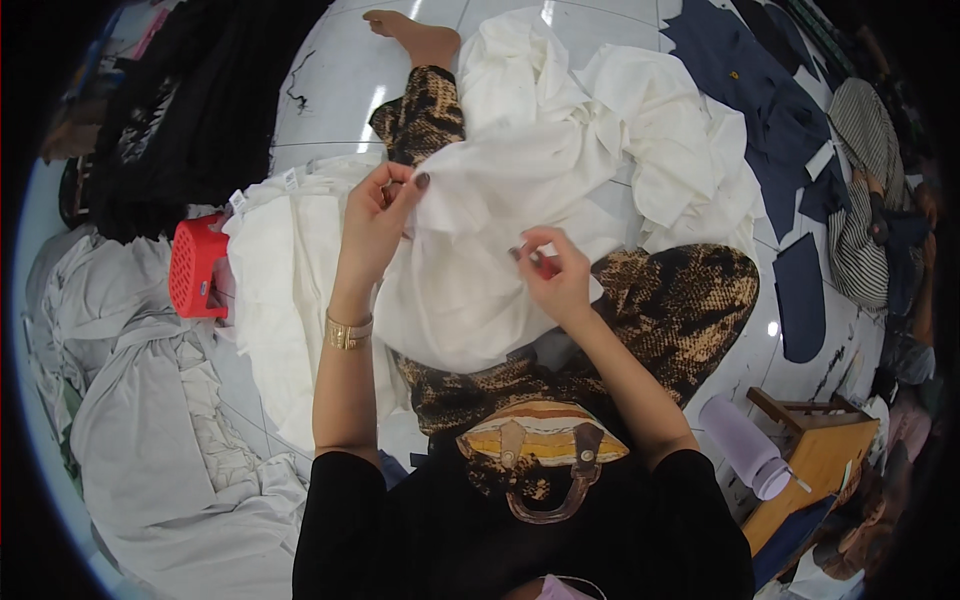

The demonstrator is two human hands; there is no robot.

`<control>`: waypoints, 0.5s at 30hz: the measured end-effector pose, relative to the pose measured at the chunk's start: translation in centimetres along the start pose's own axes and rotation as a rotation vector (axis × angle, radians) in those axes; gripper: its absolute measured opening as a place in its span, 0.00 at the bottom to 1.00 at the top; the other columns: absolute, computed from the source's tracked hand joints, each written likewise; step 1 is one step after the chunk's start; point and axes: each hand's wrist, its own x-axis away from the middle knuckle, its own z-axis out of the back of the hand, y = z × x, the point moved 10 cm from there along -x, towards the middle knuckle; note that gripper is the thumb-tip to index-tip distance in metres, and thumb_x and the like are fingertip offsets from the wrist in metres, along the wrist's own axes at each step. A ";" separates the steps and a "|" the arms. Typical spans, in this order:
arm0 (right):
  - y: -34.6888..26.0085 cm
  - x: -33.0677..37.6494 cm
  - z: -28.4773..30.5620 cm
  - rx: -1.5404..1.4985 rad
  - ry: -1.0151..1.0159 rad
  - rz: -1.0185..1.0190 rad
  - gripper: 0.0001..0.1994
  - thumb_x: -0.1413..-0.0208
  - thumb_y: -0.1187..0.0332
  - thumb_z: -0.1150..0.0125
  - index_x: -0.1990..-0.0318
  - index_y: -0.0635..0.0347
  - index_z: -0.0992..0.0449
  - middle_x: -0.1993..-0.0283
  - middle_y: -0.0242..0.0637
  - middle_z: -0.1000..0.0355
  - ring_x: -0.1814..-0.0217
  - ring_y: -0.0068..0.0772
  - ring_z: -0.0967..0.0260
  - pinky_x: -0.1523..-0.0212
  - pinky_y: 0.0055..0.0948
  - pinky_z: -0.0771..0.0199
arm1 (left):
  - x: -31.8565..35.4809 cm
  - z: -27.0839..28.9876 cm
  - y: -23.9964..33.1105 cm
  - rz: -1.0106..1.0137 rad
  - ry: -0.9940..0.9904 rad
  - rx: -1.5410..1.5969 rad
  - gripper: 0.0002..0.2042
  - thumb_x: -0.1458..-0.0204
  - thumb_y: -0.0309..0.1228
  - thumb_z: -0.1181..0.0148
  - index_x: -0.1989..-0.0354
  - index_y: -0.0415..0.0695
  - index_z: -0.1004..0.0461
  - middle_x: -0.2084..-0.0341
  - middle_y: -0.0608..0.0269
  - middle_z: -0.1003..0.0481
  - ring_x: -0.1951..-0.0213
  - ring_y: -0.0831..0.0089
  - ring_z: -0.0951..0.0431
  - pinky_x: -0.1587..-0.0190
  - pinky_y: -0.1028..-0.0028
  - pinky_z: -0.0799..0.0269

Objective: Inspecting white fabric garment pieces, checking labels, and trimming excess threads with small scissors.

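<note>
A sheer white cloth [480, 290] is spread over my lap and rises toward my hands. My left hand [378, 220] pinches its upper left edge between thumb and fingers. Over the middle of the cloth, my right hand [560, 278] is closed around a small red object [545, 265], mostly hidden in the fingers, so its kind is unclear. The cloth's far side meets a loose heap of white fabric [670, 130] on the floor. Left of my lap lies a stack of white cloth pieces [285, 290] with small tags at its far end.
A red plastic stool [198, 268] stands beside the stack. Pale grey fabric [170, 420] piles up at the left, black fabric [200, 100] at the far left. Dark blue cloth [750, 90] lies far right. Nearer are a lilac tumbler [745, 445] and a wooden stool [825, 455].
</note>
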 end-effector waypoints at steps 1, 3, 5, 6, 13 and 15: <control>-0.6 0.0 -0.8 -0.010 -0.002 0.009 0.13 0.56 0.78 0.40 0.61 0.62 0.31 0.67 0.30 0.32 0.72 0.12 0.36 0.75 0.11 0.35 | -0.2 0.3 -0.2 0.074 0.050 0.122 0.06 0.49 0.33 0.46 0.72 0.45 0.31 0.84 0.79 0.34 0.82 0.93 0.39 0.82 0.90 0.44; -2.2 -0.3 -3.1 -0.023 -0.088 0.069 0.14 0.58 0.77 0.38 0.62 0.61 0.31 0.72 0.29 0.32 0.75 0.12 0.36 0.77 0.13 0.34 | -0.6 0.7 -1.4 0.119 0.079 0.271 0.06 0.48 0.35 0.47 0.70 0.47 0.32 0.85 0.81 0.36 0.83 0.93 0.42 0.84 0.88 0.45; -4.5 -1.3 -4.0 0.000 -0.081 0.087 0.14 0.60 0.76 0.36 0.63 0.61 0.30 0.72 0.33 0.32 0.76 0.19 0.34 0.77 0.18 0.32 | -0.2 0.2 -1.8 0.158 0.083 0.324 0.06 0.48 0.35 0.47 0.70 0.47 0.32 0.85 0.81 0.37 0.83 0.93 0.42 0.84 0.88 0.45; -5.1 -1.6 -4.2 0.033 -0.071 0.097 0.14 0.63 0.75 0.35 0.65 0.61 0.30 0.72 0.36 0.31 0.76 0.26 0.32 0.77 0.22 0.30 | 0.1 -0.2 -2.3 0.202 0.078 0.384 0.06 0.48 0.35 0.47 0.70 0.47 0.32 0.84 0.82 0.37 0.83 0.93 0.42 0.84 0.88 0.46; -6.9 -6.0 2.2 0.023 0.210 0.096 0.07 0.60 0.81 0.43 0.70 0.64 0.31 0.77 0.28 0.34 0.78 0.12 0.40 0.78 0.13 0.39 | 4.6 -1.2 -0.9 0.133 -0.087 0.087 0.15 0.51 0.32 0.43 0.57 0.45 0.37 0.80 0.73 0.35 0.77 0.86 0.35 0.76 0.83 0.39; -6.1 -6.4 2.9 0.009 0.145 0.013 0.05 0.56 0.78 0.43 0.70 0.65 0.31 0.78 0.27 0.35 0.78 0.10 0.42 0.79 0.12 0.43 | 5.9 -1.4 0.4 0.076 -0.140 -0.119 0.16 0.55 0.29 0.40 0.59 0.44 0.37 0.79 0.63 0.32 0.75 0.74 0.30 0.73 0.76 0.35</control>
